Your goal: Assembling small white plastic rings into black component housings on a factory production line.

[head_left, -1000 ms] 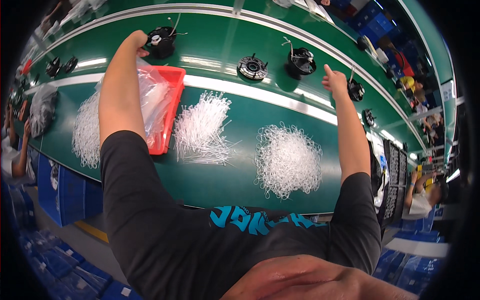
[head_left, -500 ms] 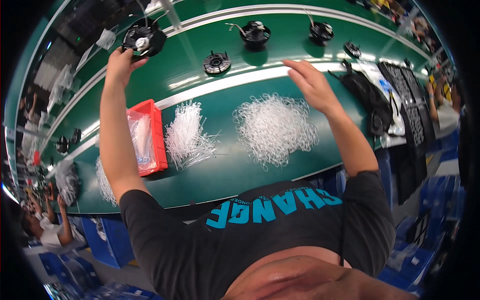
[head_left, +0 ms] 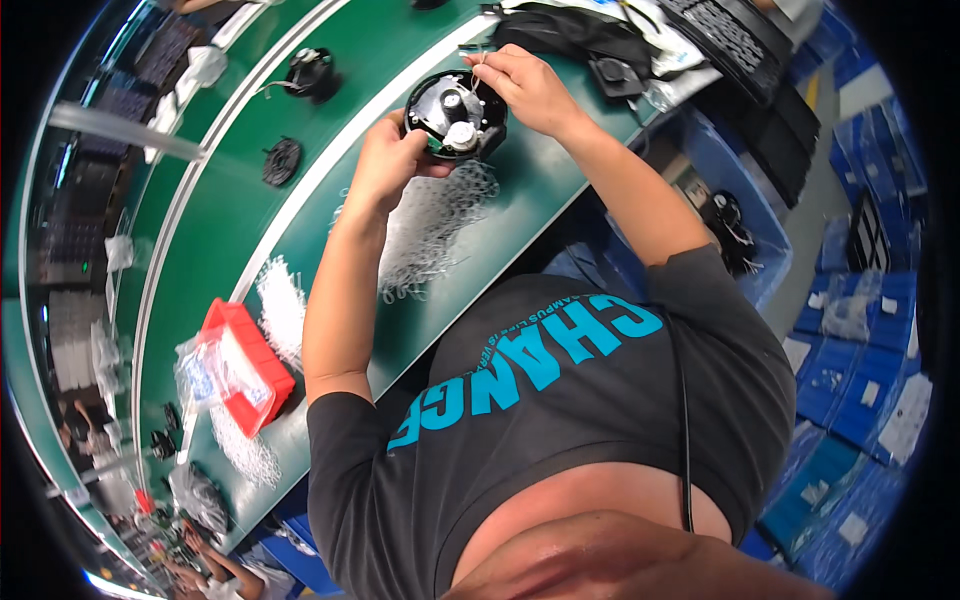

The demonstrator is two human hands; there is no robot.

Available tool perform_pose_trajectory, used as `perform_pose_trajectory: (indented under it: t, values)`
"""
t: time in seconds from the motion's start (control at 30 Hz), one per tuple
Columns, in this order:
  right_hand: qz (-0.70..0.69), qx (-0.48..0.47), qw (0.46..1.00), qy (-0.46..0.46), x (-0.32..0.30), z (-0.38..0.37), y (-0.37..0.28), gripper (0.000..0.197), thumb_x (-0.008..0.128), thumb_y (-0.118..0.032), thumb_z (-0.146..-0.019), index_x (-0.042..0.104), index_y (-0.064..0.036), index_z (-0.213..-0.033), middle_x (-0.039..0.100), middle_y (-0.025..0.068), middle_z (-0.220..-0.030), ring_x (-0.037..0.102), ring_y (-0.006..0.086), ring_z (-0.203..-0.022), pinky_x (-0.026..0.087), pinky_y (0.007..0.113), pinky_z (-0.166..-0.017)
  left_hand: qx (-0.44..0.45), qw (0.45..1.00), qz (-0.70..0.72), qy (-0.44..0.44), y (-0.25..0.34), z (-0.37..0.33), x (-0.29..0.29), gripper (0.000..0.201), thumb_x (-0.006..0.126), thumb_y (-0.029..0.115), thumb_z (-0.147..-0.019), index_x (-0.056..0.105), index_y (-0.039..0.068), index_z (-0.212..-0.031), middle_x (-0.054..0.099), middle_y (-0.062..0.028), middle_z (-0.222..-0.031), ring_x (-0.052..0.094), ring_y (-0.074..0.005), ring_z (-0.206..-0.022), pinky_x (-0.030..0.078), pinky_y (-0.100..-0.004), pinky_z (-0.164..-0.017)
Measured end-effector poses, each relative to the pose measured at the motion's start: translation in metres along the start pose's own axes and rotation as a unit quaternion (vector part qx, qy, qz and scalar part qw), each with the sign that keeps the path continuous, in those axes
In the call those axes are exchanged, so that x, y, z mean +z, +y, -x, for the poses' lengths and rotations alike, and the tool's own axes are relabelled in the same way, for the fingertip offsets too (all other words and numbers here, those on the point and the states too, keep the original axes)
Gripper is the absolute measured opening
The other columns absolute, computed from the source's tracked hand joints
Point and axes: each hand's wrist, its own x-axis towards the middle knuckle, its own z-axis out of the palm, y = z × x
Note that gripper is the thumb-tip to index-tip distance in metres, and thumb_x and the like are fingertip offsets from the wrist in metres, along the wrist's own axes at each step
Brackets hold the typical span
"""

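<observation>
My left hand (head_left: 388,165) grips the near-left rim of a round black motor housing (head_left: 430,98), which has a shiny dark centre and a small white round part. Thin pale wires (head_left: 477,74) run up from its far right edge. My right hand (head_left: 528,92) pinches them between thumb and fingers just beyond the housing. Below the housing, partly hidden by it and my left forearm, a pile of looped white plastic ties (head_left: 425,240) lies on the green bench (head_left: 520,215).
Left of my forearm are straight white ties (head_left: 281,308) and a red bin (head_left: 262,395) with plastic bags. Another motor housing (head_left: 311,73) and a slotted black disc (head_left: 282,161) stand on the green belt (head_left: 215,190). A blue tub (head_left: 775,235) holds black parts at right.
My view and body have turned rightward. My left hand has brought the motor housing from the far left to in front of me. My right hand, formerly free, now pinches its wires.
</observation>
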Motion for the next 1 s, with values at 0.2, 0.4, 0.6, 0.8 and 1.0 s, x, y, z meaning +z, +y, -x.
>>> perform_pose_trajectory:
  t: [0.2, 0.4, 0.6, 0.8, 1.0]
  values:
    - [-0.058, -0.001, 0.998, -0.021, -0.037, 0.012, 0.025, 0.022, 0.061, -0.019, -0.094, 0.071, -0.0030, -0.106, 0.066, 0.0028, -0.095, 0.062, 0.0095, -0.082, 0.050, 0.025, -0.077, -0.048, 0.995, -0.036, -0.080, -0.005, -0.031, 0.045, 0.030, 0.045, 0.001, -0.088, 0.051, -0.011, -0.115, 0.066, -0.0185, -0.095, 0.069, -0.0237, -0.069, 0.060, -0.0309, -0.061]
    - [-0.250, 0.122, 0.960, -0.002, -0.020, 0.009, 0.042, 0.018, 0.050, -0.012, -0.097, 0.064, -0.0009, -0.101, 0.063, 0.0045, -0.075, 0.058, 0.0117, -0.068, 0.046, 0.025, -0.063, -0.084, 0.991, -0.006, -0.103, -0.027, -0.054, 0.033, 0.037, 0.055, 0.017, -0.095, 0.049, -0.009, -0.120, 0.065, -0.0182, -0.100, 0.070, -0.0241, -0.073, 0.060, -0.0295, -0.065]
    - [-0.176, 0.080, 0.981, 0.026, -0.017, 0.012, 0.038, 0.022, 0.051, -0.015, -0.098, 0.065, 0.0009, -0.103, 0.063, 0.0017, -0.074, 0.057, 0.0088, -0.068, 0.045, 0.024, -0.063, 0.013, 0.944, -0.320, 0.080, -0.025, -0.055, -0.035, 0.028, 0.066, 0.025, -0.091, 0.065, -0.001, -0.099, 0.068, -0.0062, -0.085, 0.061, -0.0129, -0.061, 0.047, -0.0231, -0.054]
    - [-0.166, 0.100, 0.981, 0.010, -0.022, 0.015, 0.023, 0.024, 0.052, -0.015, -0.097, 0.066, 0.0018, -0.107, 0.066, 0.0030, -0.077, 0.060, 0.0095, -0.070, 0.046, 0.024, -0.066, 0.022, 0.833, -0.546, 0.083, -0.043, -0.058, -0.050, 0.024, 0.075, 0.021, -0.079, 0.067, 0.001, -0.089, 0.067, -0.0117, -0.074, 0.063, -0.0202, -0.065, 0.050, -0.0346, -0.063]
    - [-0.160, 0.053, 0.986, -0.004, -0.022, 0.019, 0.030, 0.025, 0.052, -0.015, -0.096, 0.065, 0.0026, -0.108, 0.068, 0.0046, -0.078, 0.061, 0.0106, -0.072, 0.048, 0.025, -0.068, 0.006, 0.807, -0.590, -0.007, -0.045, -0.064, -0.044, 0.020, 0.076, 0.017, -0.075, 0.068, 0.006, -0.090, 0.071, -0.0102, -0.084, 0.067, -0.0283, -0.083, 0.051, -0.0400, -0.073]
